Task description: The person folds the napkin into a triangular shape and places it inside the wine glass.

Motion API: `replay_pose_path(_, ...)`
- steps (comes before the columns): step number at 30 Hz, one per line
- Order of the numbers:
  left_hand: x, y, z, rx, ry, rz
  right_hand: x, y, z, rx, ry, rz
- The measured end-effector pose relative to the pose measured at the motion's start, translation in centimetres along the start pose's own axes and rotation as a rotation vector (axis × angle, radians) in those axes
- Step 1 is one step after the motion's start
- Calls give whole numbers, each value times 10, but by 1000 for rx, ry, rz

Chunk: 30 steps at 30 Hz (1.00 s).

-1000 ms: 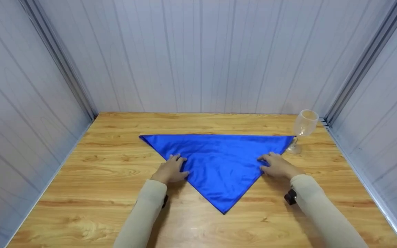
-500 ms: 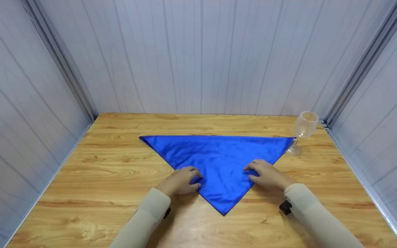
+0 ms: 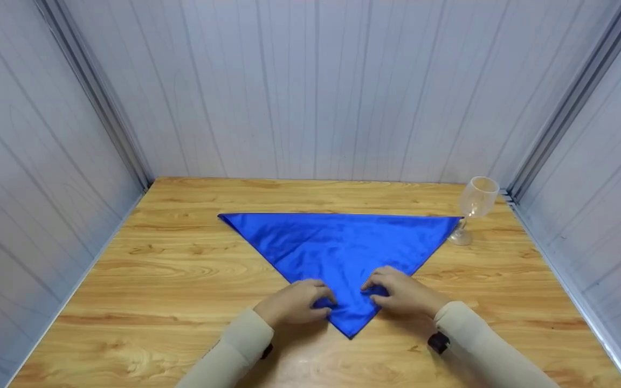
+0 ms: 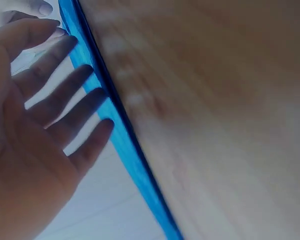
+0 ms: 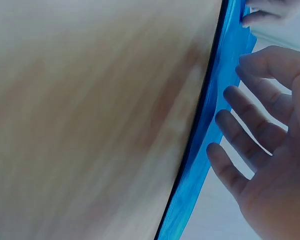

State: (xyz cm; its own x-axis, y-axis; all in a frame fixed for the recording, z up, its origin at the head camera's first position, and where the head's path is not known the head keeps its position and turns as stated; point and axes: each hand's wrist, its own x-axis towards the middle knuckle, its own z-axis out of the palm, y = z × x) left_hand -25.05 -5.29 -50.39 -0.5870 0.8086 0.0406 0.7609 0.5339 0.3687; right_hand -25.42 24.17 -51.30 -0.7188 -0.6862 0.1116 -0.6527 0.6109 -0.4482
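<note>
A blue satin cloth (image 3: 343,242), folded into a triangle, lies flat with its long edge at the back and its point toward me. Over its left slanting edge is my left hand (image 3: 297,303), fingertips right at the fabric near the point. Across from it, my right hand (image 3: 405,292) reaches over the right slanting edge in the same way. The left wrist view shows the left fingers (image 4: 72,110) spread and slightly bent along the cloth's edge. Spread, loosely bent right fingers (image 5: 240,125) appear in the right wrist view, with no cloth pinched between them.
A clear stemmed wine glass (image 3: 477,198) stands upright at the back right, its foot beside the cloth's right corner. The wooden table (image 3: 170,269) is enclosed by pale panel walls (image 3: 310,91) at the back and sides.
Both hands have slid toward me along the cloth's slanting edges and come closer together near its front point. The cloth and the glass stay in place.
</note>
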Motion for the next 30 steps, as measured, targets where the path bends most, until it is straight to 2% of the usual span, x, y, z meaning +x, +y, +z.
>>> replay_pose_path(3, 1, -1, 3, -73, 10, 25, 2, -5, 4, 47, -22, -29)
replay_pose_path(8, 1, 1, 6, -96, 40, 84, 4, -11, 11, 126, -50, -92)
replay_pose_path(13, 2, 2, 8, -145, 30, 115, 6, -17, 13, 190, -112, -76)
replay_pose_path(18, 6, 2, 10, -167, 8, 109, 7, -22, 13, 171, -183, -68)
replay_pose_path(23, 13, 2, 12, -166, -13, 75, 9, -23, 12, 155, -207, -79)
replay_pose_path(27, 18, 1, 12, -181, -37, 33, 9, -23, 12, 177, -223, -38)
replay_pose_path(30, 21, 1, 11, -167, -56, 28, 9, -23, 12, 200, -242, 8)
